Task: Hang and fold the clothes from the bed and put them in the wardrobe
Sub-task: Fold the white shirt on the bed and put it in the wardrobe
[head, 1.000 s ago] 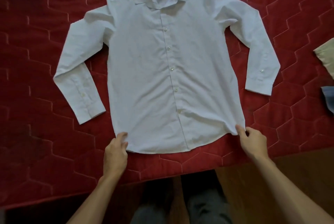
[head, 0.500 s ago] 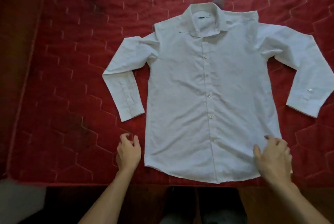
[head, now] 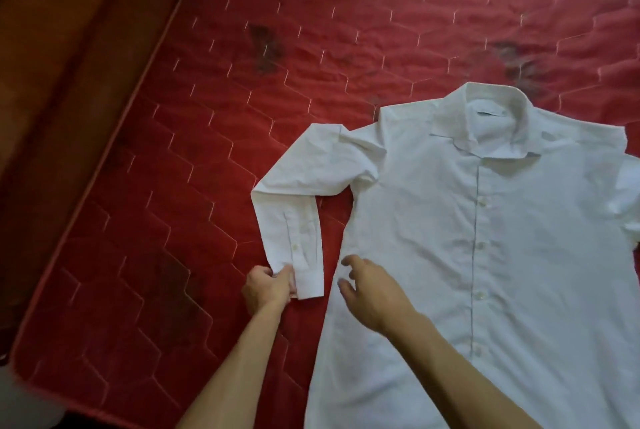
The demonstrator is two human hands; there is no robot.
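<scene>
A white button-up shirt point(head: 485, 255) lies flat and face up on the red quilted bed point(head: 242, 82), collar pointing away from me. Its left-hand sleeve point(head: 291, 207) is bent at the elbow and runs down toward me. My left hand point(head: 268, 293) pinches the cuff at the end of that sleeve. My right hand point(head: 372, 293) hovers over the shirt's left side seam, fingers spread and loosely curled, holding nothing. The shirt's right sleeve is cut off by the frame edge.
A brown wooden bed frame point(head: 69, 82) runs diagonally along the left side of the mattress. Dark blotches mark the red cover point(head: 266, 48) beyond the shirt. Bare red cover lies left of the sleeve.
My view swung left. My left hand moved from the bed near the hem up to the sleeve cuff and took hold of it. My right hand left the hem's right corner and crossed to the shirt's left side.
</scene>
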